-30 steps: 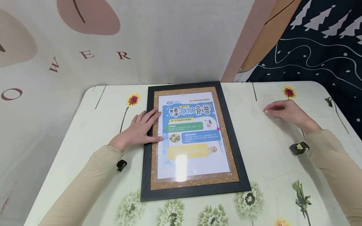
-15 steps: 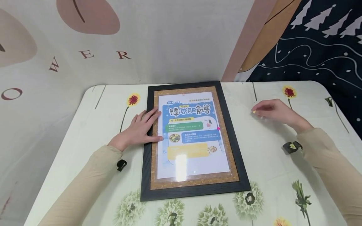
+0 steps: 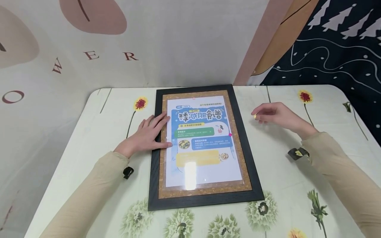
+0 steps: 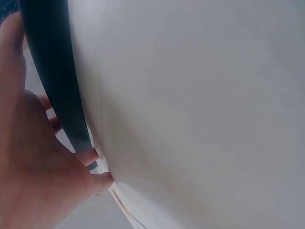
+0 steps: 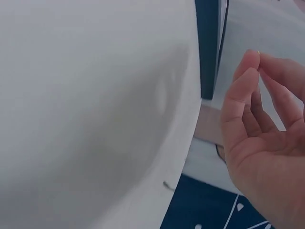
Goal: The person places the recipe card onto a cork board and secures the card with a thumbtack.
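Observation:
My left hand (image 3: 142, 138) lies with spread fingers over the left side of a black-framed (image 3: 205, 200) cork board (image 3: 208, 190). Its fingertips reach the edge of a printed sheet (image 3: 214, 172) in clear film. In the left wrist view, that hand (image 4: 33, 157) is against the dark frame edge (image 4: 59, 81). To the right of the board, my right hand (image 3: 278, 115) pinches a small yellow thumbtack (image 3: 255, 116) between thumb and index finger, above the table. Only a speck of the thumbtack (image 5: 259, 52) shows at the fingertips in the right wrist view.
A pink thumbtack (image 3: 230, 135) sits at the sheet's right edge, a paler one (image 3: 193, 98) at its top. A flower-print cloth (image 3: 285, 178) covers the table. Behind stands a printed fabric backdrop (image 3: 184, 43). Dark wrist devices (image 3: 128, 172) hang below both sleeves.
My right hand has moved left toward the board with the yellow thumbtack pinched in it. My left hand and the board have stayed in place.

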Action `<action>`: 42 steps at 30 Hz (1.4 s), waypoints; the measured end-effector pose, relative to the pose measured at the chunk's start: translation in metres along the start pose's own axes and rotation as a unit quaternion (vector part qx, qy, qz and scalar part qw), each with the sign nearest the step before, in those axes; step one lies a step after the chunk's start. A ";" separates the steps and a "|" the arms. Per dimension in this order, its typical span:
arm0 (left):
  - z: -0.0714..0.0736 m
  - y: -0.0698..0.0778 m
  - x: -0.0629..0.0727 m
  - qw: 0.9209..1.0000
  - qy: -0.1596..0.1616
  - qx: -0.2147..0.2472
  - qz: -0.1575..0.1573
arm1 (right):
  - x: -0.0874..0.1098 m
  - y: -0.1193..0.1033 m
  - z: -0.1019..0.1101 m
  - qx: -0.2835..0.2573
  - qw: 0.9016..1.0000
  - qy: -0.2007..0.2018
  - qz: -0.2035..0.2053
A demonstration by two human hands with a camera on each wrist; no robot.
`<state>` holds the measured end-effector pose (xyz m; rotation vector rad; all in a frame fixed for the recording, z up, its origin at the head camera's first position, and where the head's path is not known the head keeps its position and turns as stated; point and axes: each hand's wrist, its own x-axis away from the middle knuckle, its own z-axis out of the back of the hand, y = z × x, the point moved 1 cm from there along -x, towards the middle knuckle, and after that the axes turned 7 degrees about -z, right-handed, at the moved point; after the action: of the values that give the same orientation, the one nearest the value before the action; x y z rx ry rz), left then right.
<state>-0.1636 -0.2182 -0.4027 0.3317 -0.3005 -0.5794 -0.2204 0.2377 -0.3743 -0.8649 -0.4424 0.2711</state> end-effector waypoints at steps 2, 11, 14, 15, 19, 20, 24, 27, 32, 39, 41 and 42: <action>0.000 0.000 0.000 1.000 -0.001 0.001 0.000 | -0.001 -0.005 -0.002 -0.007 1.000 0.001 -0.002; 0.001 0.001 0.000 1.000 -0.003 -0.002 0.001 | -0.007 -0.016 -0.009 -0.027 0.999 0.012 -0.017; 0.001 0.001 0.000 1.000 -0.003 -0.002 0.001 | -0.008 -0.020 -0.012 -0.035 0.999 0.011 -0.008; 0.001 0.001 -0.001 1.000 -0.003 -0.001 0.000 | -0.009 -0.020 -0.013 -0.037 0.999 0.009 -0.003; 0.001 0.001 -0.001 1.000 -0.005 -0.001 -0.001 | -0.011 -0.025 -0.019 -0.043 0.999 -0.010 0.009; 0.001 0.001 -0.001 1.000 -0.004 0.001 -0.001 | -0.012 -0.026 -0.020 -0.046 0.999 -0.014 0.011; 0.001 0.000 0.000 1.000 0.001 0.004 -0.004 | -0.014 -0.033 -0.024 -0.060 0.997 -0.035 0.020; 0.001 -0.001 0.000 1.000 0.002 0.001 -0.006 | -0.016 -0.036 -0.029 -0.064 0.995 -0.062 0.040; 0.000 -0.001 -0.001 1.000 0.003 -0.002 -0.006 | -0.021 -0.038 -0.041 -0.060 0.987 -0.121 0.084; 0.000 -0.001 -0.001 1.000 0.001 -0.002 -0.004 | -0.026 -0.041 -0.056 -0.052 0.979 -0.158 0.119; 0.000 -0.001 -0.001 1.000 0.001 -0.003 -0.004 | -0.027 -0.042 -0.059 -0.047 0.979 -0.157 0.120; 0.000 -0.002 -0.001 1.000 0.001 -0.002 -0.004 | -0.027 -0.042 -0.061 -0.046 0.979 -0.157 0.120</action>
<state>-0.1650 -0.2188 -0.4037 0.3292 -0.2962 -0.5884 -0.2132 0.1596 -0.3827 -0.9718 -0.6497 0.6190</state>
